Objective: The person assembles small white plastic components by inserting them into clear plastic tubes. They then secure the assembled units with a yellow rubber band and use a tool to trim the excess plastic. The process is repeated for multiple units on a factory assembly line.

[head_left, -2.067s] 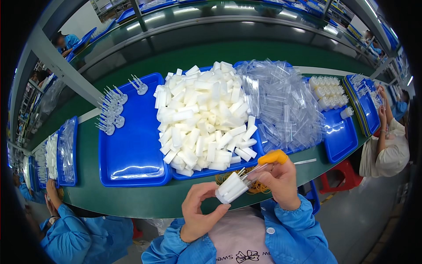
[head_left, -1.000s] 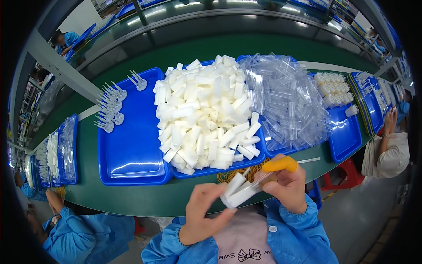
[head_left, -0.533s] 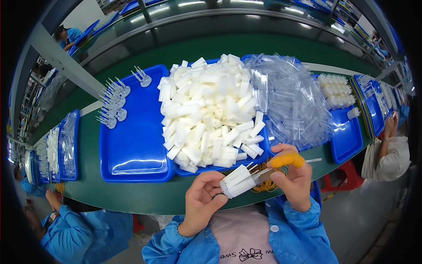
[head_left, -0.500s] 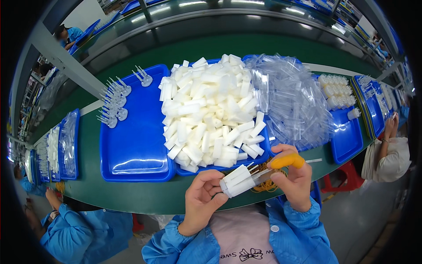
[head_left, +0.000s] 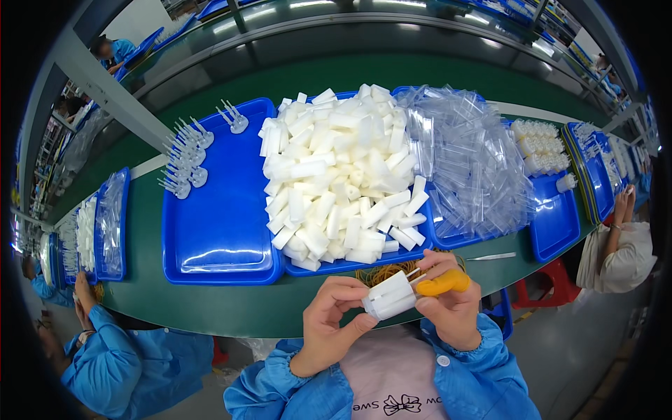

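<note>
My left hand pinches the clear base end of a cluster of white foam pieces, holding it tilted above the near table edge. At the cluster's other end is my right hand, fingers curled and thumb pressed against it. A yellow finger cot covers one right finger. A thin pale prong shows between the cluster and the right fingers. Whether a clear sleeve is around the foam is too small to tell. Beyond my hands, white foam pieces lie heaped on a blue tray.
Clear plastic sleeves fill a tray to the right. Pronged clear parts stand on the left blue tray. White pronged parts crowd the far right. Yellow rubber bands and a slim tweezer-like tool lie nearby. Co-workers sit on both sides.
My right hand has moved down and left against the foam cluster. The clear tube between its fingers no longer shows separately. The cluster has shifted slightly right, and the slim tool is more exposed.
</note>
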Available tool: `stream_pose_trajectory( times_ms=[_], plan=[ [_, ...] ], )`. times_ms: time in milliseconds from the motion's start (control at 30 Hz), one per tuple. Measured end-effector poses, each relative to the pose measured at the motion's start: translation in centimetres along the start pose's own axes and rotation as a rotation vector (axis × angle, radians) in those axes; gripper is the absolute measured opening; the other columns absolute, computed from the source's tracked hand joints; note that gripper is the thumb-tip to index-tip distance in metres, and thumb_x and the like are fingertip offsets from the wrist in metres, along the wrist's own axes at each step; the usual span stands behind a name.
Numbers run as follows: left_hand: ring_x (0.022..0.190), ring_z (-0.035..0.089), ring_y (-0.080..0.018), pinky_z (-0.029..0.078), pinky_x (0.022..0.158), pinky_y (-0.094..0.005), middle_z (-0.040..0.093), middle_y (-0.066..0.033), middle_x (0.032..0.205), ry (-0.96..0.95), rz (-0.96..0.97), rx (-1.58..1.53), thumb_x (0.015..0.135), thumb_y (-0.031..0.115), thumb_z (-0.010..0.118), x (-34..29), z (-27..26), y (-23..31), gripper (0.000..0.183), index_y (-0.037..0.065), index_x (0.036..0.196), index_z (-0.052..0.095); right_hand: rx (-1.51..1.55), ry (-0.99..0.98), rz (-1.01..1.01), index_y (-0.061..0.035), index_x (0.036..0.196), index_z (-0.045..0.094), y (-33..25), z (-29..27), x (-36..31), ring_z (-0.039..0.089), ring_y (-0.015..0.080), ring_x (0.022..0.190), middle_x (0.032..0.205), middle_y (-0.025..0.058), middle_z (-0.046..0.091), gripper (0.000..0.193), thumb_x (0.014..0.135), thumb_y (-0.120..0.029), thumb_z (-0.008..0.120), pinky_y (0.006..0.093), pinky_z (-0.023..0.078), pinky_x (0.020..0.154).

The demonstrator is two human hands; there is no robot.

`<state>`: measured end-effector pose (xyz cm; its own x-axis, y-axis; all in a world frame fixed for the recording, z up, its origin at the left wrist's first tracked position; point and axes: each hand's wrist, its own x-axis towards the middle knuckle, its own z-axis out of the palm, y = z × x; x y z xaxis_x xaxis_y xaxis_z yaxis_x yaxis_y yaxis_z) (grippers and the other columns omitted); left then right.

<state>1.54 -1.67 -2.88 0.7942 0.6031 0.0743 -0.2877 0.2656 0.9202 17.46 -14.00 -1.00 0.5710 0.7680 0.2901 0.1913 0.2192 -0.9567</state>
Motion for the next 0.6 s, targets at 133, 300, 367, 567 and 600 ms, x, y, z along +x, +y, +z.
stream_pose_trajectory(
  times_ms=[133,300,367,567,600],
  plan=[
    [0.105,0.056,-0.0189,0.048,0.093,-0.0323,0.049,-0.0119,0.116,0.021,-0.004,0.003,0.079,-0.004,0.07,0.5,-0.3,-0.4,0.035,-0.003,0.111,0.055,0.003,0.004,0.044,-0.0012,0.094,0.064,0.2,0.2,0.2,0.05,0.0239,0.107,0.102,0.0082,0.058,0.023,0.073,0.001,0.072,0.0364,0.039,0.093],
    [0.106,0.056,-0.0193,0.048,0.094,-0.0331,0.049,-0.0116,0.116,0.035,-0.012,-0.015,0.079,-0.005,0.07,0.6,0.0,-0.2,0.035,-0.003,0.111,0.055,0.007,0.021,0.021,-0.0013,0.094,0.064,0.5,0.3,0.4,0.051,0.0244,0.107,0.1,0.008,0.06,0.023,0.073,0.0,0.072,0.0351,0.041,0.09],
    [0.107,0.056,-0.0196,0.047,0.095,-0.0334,0.049,-0.0115,0.116,0.037,-0.031,-0.015,0.079,-0.006,0.069,0.7,0.1,-0.1,0.036,-0.003,0.111,0.055,-0.022,0.029,0.016,-0.0015,0.093,0.064,0.5,0.2,0.5,0.051,0.0248,0.107,0.1,0.0075,0.061,0.021,0.073,-0.001,0.073,0.0349,0.042,0.089],
    [0.107,0.056,-0.0203,0.047,0.095,-0.0339,0.048,-0.0114,0.118,-0.012,-0.034,-0.042,0.076,-0.006,0.071,0.9,0.3,0.6,0.041,-0.004,0.113,0.053,-0.212,-0.051,-0.098,-0.0037,0.094,0.066,-0.8,-0.4,1.8,0.054,0.0257,0.102,0.101,0.0073,0.062,0.025,0.071,-0.005,0.076,0.0356,0.043,0.088],
    [0.107,0.056,-0.0202,0.047,0.095,-0.0338,0.049,-0.0113,0.118,-0.008,-0.035,-0.023,0.076,-0.005,0.072,0.8,0.0,0.5,0.042,-0.004,0.113,0.053,-0.216,-0.091,-0.101,-0.0041,0.095,0.067,-1.2,-0.6,2.2,0.055,0.0257,0.101,0.101,0.0076,0.062,0.027,0.071,-0.006,0.076,0.0354,0.043,0.088]
  ],
)
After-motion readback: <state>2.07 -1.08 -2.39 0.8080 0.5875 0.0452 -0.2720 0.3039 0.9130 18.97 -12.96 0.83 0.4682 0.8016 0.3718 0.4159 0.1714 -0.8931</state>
